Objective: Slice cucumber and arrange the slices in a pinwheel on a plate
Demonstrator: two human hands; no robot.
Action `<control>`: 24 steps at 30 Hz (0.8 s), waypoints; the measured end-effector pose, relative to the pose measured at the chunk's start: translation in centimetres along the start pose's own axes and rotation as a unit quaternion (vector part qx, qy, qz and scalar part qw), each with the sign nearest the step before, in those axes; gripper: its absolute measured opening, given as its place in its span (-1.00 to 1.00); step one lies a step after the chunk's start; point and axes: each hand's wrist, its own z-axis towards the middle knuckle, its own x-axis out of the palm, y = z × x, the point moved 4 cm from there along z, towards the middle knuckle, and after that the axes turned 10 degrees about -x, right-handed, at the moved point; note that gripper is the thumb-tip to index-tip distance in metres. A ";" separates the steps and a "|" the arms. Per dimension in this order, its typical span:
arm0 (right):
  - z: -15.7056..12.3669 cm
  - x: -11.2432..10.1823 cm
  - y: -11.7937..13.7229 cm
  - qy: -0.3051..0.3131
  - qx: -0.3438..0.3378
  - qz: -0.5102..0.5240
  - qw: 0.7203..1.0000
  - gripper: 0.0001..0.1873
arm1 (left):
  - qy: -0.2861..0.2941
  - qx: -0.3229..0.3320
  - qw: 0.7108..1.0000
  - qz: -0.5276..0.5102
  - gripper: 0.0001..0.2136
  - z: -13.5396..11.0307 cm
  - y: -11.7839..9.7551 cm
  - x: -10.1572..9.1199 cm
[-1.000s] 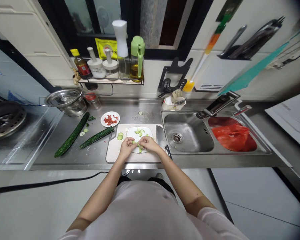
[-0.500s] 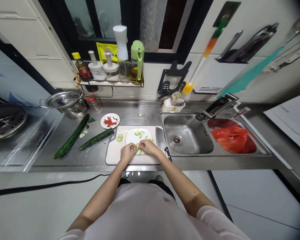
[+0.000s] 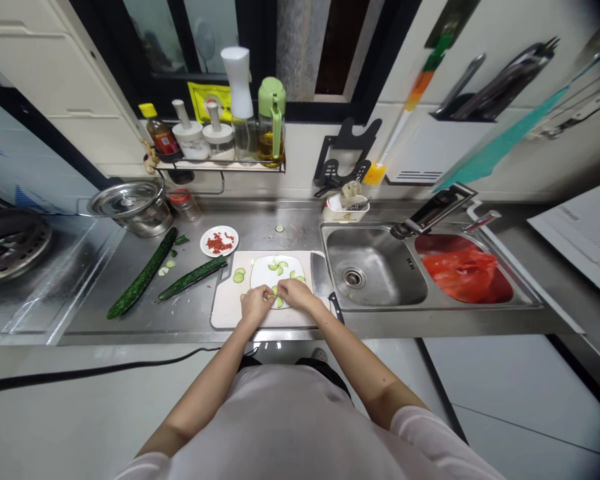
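My left hand (image 3: pixel 257 304) and my right hand (image 3: pixel 297 293) meet over the near part of a white plate (image 3: pixel 261 272), fingertips pinched around a thin green cucumber slice (image 3: pixel 274 291). Both hands are closed; the fingers partly hide what they hold. Cut cucumber slices form a small fan (image 3: pixel 279 265) in the plate's far part, with more slices at its right edge. Under the plate lies a pale cutting board (image 3: pixel 229 309). A few round slices (image 3: pixel 239 275) sit on the board left of the plate. A kitchen knife (image 3: pixel 321 272) rests along the board's right side.
Two dark green cucumbers (image 3: pixel 143 280) (image 3: pixel 193 278) lie left of the board. Behind it stands a small plate with red bits (image 3: pixel 205 248). A lidded steel pot (image 3: pixel 150 219) is at back left. The sink (image 3: pixel 380 267) is on the right, with a red bag (image 3: pixel 463 273) in its second basin.
Both hands stay at nearly the same spot over the plate, still pinching. The camera view has shifted slightly; otherwise nothing has visibly moved.
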 end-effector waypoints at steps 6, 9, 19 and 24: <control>0.1 0.3 -0.1 0.015 0.001 -0.036 0.999 -0.83 | -0.007 0.008 0.999 0.030 -0.90 0.2 -0.1 0.4; 0.3 0.4 -0.1 0.023 0.002 -0.059 0.998 -0.81 | -0.010 0.013 0.999 0.046 -0.89 0.2 -0.1 0.5; 0.7 0.8 -0.3 0.038 0.000 -0.122 0.992 -0.81 | -0.021 0.016 0.997 0.068 -0.87 0.6 -0.1 0.5; 0.7 0.9 -0.3 0.038 -0.005 -0.124 0.991 -0.79 | -0.023 0.017 0.997 0.068 -0.84 0.8 -0.2 0.7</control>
